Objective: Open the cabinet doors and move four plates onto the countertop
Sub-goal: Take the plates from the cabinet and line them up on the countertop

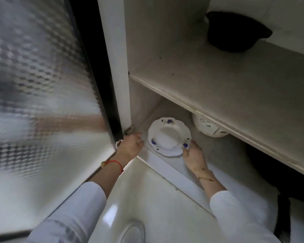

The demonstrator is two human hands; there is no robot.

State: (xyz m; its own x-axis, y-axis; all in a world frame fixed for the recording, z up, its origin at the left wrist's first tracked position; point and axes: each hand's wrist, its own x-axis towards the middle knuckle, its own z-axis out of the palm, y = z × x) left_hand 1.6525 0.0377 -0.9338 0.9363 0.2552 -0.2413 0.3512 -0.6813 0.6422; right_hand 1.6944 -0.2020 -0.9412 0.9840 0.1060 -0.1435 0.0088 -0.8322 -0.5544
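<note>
A white plate (168,135) with blue flowers and a scalloped rim lies on the bottom shelf (223,151) of the open cabinet, possibly on top of other plates. My right hand (193,154) reaches in and grips the plate's near right rim with thumb and fingers. My left hand (131,145) rests at the cabinet's lower left corner, beside the hinge and left of the plate, holding nothing. The frosted glass door (42,85) stands swung open on the left. The glossy white countertop (147,199) lies below the cabinet.
A white patterned bowl (208,127) sits behind the plate, half hidden under the middle shelf (235,85). A black bowl-like vessel (235,32) stands on that shelf. Something dark (274,174) fills the cabinet's lower right.
</note>
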